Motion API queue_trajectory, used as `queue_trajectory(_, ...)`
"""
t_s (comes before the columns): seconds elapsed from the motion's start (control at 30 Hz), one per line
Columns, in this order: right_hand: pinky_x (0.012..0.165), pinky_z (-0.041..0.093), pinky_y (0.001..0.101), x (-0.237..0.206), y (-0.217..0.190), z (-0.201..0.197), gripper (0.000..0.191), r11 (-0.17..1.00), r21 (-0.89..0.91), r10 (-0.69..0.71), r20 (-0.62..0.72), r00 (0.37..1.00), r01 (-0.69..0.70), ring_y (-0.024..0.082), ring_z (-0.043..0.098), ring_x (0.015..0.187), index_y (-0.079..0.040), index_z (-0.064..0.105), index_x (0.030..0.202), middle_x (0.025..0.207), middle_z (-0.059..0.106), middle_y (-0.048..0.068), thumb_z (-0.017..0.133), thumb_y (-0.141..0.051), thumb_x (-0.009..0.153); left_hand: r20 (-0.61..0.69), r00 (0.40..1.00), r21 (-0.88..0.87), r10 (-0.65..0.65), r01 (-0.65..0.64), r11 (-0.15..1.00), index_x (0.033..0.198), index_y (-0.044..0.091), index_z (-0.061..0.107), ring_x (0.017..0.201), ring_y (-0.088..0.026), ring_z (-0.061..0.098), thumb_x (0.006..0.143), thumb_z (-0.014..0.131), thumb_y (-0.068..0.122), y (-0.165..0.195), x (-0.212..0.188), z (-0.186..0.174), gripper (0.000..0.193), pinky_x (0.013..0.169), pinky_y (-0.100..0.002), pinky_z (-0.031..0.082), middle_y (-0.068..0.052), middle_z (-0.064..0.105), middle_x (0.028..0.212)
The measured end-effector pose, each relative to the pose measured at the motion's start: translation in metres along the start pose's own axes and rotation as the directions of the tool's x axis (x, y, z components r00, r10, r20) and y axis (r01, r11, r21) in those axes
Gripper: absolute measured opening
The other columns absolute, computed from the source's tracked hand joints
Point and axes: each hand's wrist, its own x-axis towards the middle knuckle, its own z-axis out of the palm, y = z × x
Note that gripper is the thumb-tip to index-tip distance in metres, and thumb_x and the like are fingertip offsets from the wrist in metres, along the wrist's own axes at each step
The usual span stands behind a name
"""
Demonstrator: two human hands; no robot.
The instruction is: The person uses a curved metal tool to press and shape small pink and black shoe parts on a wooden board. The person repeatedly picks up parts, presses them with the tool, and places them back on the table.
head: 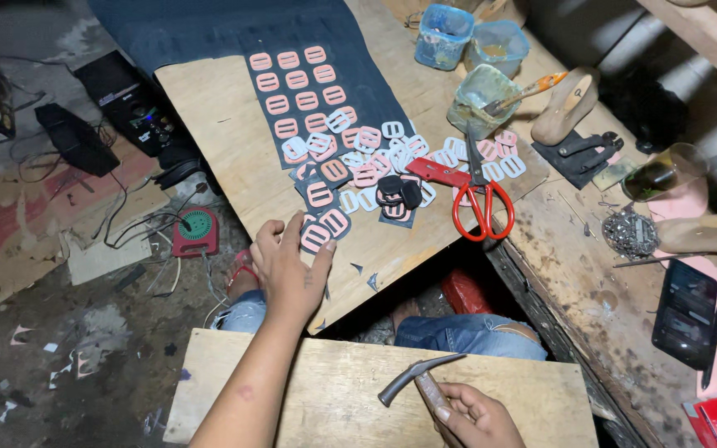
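Observation:
My left hand (288,270) rests with fingers spread on the near edge of a plywood board (217,124), its fingertips touching a pink buckle-shaped piece (315,236). Many pink and white buckle pieces (358,153) lie on the board, some in rows on a dark sheet (350,50). My right hand (475,419) grips the handle of a small metal hammer (415,377) over a second wooden board (334,390) on my lap. Red-handled scissors (479,203) lie at the board's right edge.
A workbench (574,265) on the right carries glue pots (479,95), a brush (533,87), wooden shoe lasts (566,104), a pile of small nails (628,232) and a dark phone (686,311). Cables, black devices (126,99) and a red round gadget (197,228) lie on the floor at left.

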Motion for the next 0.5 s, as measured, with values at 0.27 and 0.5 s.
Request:
queue_trajectory(0.27,0.053,0.043,0.0259,-0.003,0.001,0.001,0.039,0.997,0.069,-0.020,0.017,1.000,0.019,0.010,0.058,0.058,0.008,0.063,0.128,0.074,0.067,0.007,0.066,-0.002,0.090,-0.075,0.995,-0.055,0.068,-0.072,0.996,0.108,0.005,0.069,0.114,-0.038,0.051,0.077,0.081,0.026,-0.001,-0.003,-0.005,0.039,0.099,-0.046,0.041,-0.017,0.060,0.117)
queue_trajectory(0.5,0.058,0.052,0.0272,-0.024,-0.020,0.003,0.055,0.998,0.017,0.063,0.101,0.993,-0.065,0.012,0.062,0.062,0.000,0.056,0.137,0.087,0.066,0.004,0.071,0.003,0.085,0.084,0.984,-0.467,-0.159,0.180,0.866,0.111,0.003,0.066,0.082,-0.015,0.069,0.090,0.071,0.017,0.014,-0.041,-0.012,0.026,0.076,-0.027,0.054,-0.008,0.074,0.092)
